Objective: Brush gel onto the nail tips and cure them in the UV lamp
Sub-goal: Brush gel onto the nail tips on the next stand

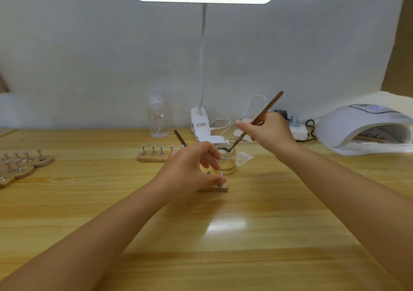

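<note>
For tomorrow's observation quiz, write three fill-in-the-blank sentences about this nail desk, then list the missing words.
1. The right hand dips the brush into the glass ____.
2. The left hand rests on a wooden ____ of nail tips.
3. The UV lamp stands at the table's far ____ side.

Missing words: jar; holder; right

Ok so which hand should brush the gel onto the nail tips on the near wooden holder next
Right. The right hand already grips the brush, its tip dipped in the glass jar just behind the holder. The left hand is busy steadying that holder, so it should probably stay there.
</note>
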The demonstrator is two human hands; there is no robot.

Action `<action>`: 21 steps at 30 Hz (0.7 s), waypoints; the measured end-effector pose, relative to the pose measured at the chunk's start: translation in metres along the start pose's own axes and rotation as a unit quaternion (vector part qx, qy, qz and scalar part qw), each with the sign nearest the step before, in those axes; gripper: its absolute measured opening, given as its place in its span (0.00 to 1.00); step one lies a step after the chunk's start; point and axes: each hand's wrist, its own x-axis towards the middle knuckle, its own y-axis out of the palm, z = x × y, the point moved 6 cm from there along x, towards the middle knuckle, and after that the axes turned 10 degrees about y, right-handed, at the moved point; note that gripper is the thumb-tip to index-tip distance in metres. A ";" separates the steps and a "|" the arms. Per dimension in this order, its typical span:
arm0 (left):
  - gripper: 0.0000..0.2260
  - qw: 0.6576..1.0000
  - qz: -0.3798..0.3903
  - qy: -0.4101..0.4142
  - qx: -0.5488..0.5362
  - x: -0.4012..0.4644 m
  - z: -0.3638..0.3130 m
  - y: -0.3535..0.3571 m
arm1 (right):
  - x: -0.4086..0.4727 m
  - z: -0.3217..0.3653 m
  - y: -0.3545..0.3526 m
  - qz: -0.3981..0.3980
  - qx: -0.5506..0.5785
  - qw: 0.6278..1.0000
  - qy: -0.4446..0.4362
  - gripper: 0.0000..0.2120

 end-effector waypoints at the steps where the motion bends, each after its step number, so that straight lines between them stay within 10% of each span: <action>1: 0.16 1.000 -0.001 -0.002 -0.001 0.000 0.000 0.000 | 0.000 -0.002 -0.002 -0.002 0.010 1.000 0.007 0.12; 21: 0.20 0.999 0.040 -0.010 0.005 0.000 0.013 -0.005 | -0.072 0.005 -0.007 0.001 0.197 0.965 -0.172 0.03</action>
